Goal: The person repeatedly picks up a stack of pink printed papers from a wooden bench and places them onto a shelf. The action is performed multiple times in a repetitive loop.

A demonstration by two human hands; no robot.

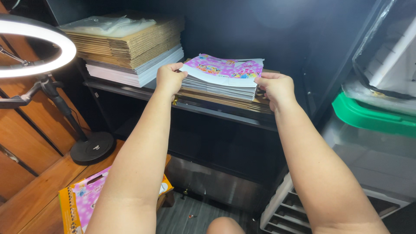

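A stack of flat folded cartons (223,82) lies on a dark shelf (208,108); the top sheet is pink and white with cartoon prints. My left hand (170,79) grips the stack's left edge, fingers curled over the top sheet. At the stack's right edge, my right hand (276,88) pinches the top sheets between thumb and fingers. Both forearms reach up from the bottom of the view.
A taller pile of brown corrugated sheets and white boards (130,50) sits to the left on the shelf. A ring light (30,47) on a stand stands at left. A pink printed box (82,199) lies on the wooden table. A green-lidded clear bin (375,115) is at right.
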